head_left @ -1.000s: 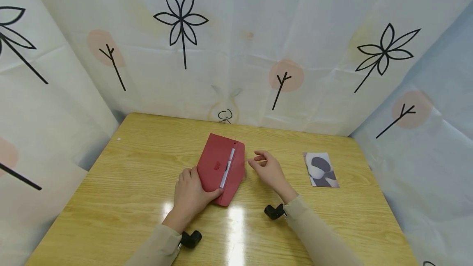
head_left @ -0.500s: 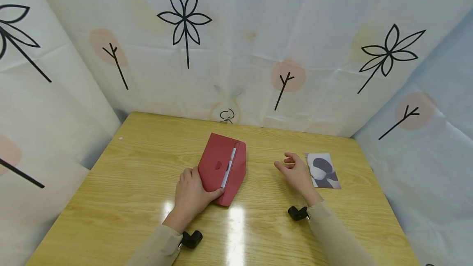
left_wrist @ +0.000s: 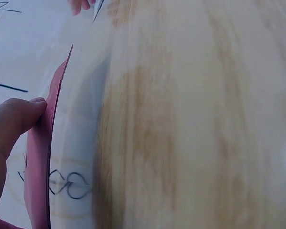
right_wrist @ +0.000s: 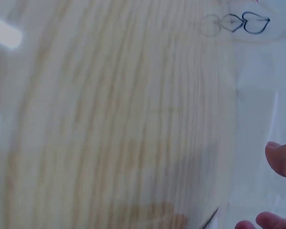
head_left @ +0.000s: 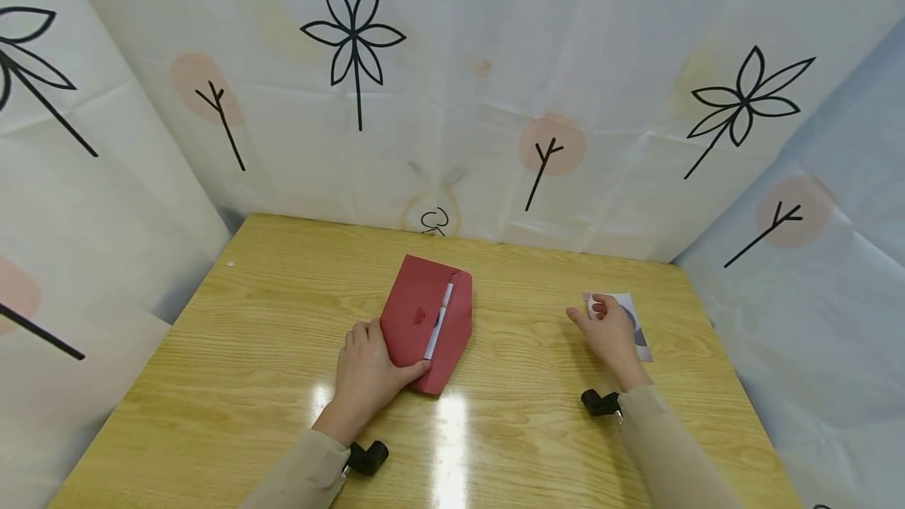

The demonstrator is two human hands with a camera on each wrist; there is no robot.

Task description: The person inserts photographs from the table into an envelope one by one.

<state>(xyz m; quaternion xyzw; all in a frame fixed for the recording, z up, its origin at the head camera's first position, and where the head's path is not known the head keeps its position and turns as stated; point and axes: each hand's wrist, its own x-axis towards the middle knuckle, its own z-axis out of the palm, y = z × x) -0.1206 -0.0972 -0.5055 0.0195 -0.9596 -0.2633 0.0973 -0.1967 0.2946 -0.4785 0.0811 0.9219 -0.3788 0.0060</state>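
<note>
A red envelope (head_left: 410, 313) lies tilted in my left hand (head_left: 371, 371), its pointed flap folded open to the right. White paper (head_left: 437, 328) shows in its slot. In the left wrist view, my thumb (left_wrist: 19, 117) presses the face of the envelope, seen nearly edge-on. Over to the right, my right hand (head_left: 610, 336) hovers at a grey and white picture card (head_left: 638, 328) and covers its left part. Its fingers are loosely bent with nothing seen between them; whether they touch the card cannot be told. The right wrist view shows only a thumb (right_wrist: 282, 160) and fingertips.
Both hands work over a light wooden table (head_left: 283, 289). White cloth (head_left: 452, 61) printed with flowers and twigs stands along its back and sides. A black wrist camera (head_left: 368, 458) hangs by the left sleeve, and another (head_left: 599, 402) by the right.
My right hand has moved right, away from beside the envelope to over the picture card. The left hand and envelope have stayed nearly still.
</note>
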